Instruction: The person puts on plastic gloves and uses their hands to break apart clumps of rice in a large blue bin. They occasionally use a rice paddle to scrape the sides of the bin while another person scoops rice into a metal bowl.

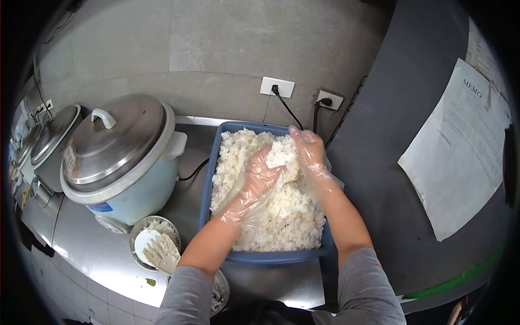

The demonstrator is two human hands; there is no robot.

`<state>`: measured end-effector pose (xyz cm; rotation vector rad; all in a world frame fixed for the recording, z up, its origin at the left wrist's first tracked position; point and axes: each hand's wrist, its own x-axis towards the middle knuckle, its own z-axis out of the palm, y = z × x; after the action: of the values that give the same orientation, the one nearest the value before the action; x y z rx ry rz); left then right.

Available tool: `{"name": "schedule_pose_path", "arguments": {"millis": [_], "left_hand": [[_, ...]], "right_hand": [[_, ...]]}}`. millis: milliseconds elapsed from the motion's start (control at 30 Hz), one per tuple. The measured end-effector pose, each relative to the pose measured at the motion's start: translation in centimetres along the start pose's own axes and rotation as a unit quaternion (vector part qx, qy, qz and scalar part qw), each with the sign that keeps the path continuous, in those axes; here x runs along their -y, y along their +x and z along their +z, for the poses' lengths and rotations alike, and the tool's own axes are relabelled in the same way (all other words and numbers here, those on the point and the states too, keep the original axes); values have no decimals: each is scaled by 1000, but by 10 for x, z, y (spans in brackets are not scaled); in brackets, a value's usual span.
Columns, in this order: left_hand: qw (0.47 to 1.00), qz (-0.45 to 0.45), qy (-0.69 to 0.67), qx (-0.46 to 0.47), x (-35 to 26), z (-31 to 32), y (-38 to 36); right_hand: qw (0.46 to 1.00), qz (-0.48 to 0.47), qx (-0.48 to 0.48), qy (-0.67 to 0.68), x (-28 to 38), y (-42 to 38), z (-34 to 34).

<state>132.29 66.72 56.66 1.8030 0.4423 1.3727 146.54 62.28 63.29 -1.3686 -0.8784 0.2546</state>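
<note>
Left hand (264, 176) and right hand (307, 151), both gloved, cup a rice clump (283, 157) above the blue tub (208, 184); loose pressing could drop grains toward 9 o'clock.

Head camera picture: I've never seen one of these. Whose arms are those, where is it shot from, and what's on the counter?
There is no machine here. One camera sits on a person's head and looks down, so the two arms are that person's own. The round, bent edges come from the wide lens.

Both hands wear thin clear plastic gloves. The left hand and right hand press together on a clump of cooked rice, lifted just above the blue tub full of rice.

On the steel counter, left of the tub, stands a big rice cooker with its lid on. In front of it sits a small metal bowl holding a white rice paddle.
</note>
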Motion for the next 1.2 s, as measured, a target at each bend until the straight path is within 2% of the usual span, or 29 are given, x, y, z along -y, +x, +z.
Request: {"name": "schedule_pose_path", "arguments": {"millis": [33, 100, 167, 200, 233, 267, 300, 333, 367, 433, 467, 500, 600, 633, 700, 733, 800, 833, 900, 1000, 1100, 1167, 1200], "left_hand": [[990, -55, -116, 51, -7, -10, 2], [914, -161, -340, 150, -19, -31, 7], [979, -144, -93, 107, -14, -37, 7], [987, -131, 34, 84, -12, -39, 7], [988, -121, 46, 82, -11, -40, 8], [985, -102, 117, 76, -8, -39, 7], [976, -80, 188, 70, -4, -39, 7], [963, -58, 257, 63, 2, -38, 6], [939, 62, 334, 50, 10, -39, 1], [934, 0, 346, 89, 3, -40, 6], [929, -30, 352, 108, -2, -41, 9], [941, -101, 286, 152, -13, -45, 11], [970, -74, 170, 159, -8, -50, 14], [963, -70, 202, 165, -15, -50, 14], [946, -62, 265, 175, -35, -49, 13], [952, -38, 238, 188, -37, -48, 14], [960, 12, 180, 216, -41, -44, 13], [972, -2, 33, 231, -51, -42, 8], [986, 43, -2, 163, -47, -21, -1], [993, 63, -9, 100, -36, -9, -4], [995, 56, -32, 82, -26, -10, -3], [996, 44, -4, 78, -23, -14, 0], [996, 20, -50, 76, -23, -15, 1]], "right_hand": [[1000, 4, -6, -8, 5, 0, -3], [998, 41, 43, -7, 5, 5, -13], [990, 104, 91, -40, 4, 4, -25], [982, 97, 155, -45, 3, 2, -30], [971, 89, 218, -49, 2, -1, -35], [955, 80, 280, -53, -1, -4, -39], [943, 128, 291, -100, 25, -21, -29], [924, 50, 312, -217, 27, -35, -22], [885, -29, 327, -329, 27, -51, -16], [835, -114, 368, -393, 17, -60, -16], [838, -122, 399, -350, 4, -58, -18], [839, -132, 429, -307, -1, -58, -19], [864, -22, 451, -222, 1, -44, -29], [878, 26, 439, -192, 11, -42, -31], [906, 54, 382, -174, 20, -36, -33], [918, 68, 355, -165, 25, -33, -32], [932, 161, 315, -76, 38, -33, -27], [943, 115, 310, -25, 28, -30, -27], [950, 52, 296, 81, 24, -31, -20], [956, 104, 268, 62, 25, -33, -16], [978, -48, 185, 84, -5, -28, -2], [984, -72, 136, -91, -4, -25, -6], [974, -83, 110, -178, 0, -24, -6]]}}
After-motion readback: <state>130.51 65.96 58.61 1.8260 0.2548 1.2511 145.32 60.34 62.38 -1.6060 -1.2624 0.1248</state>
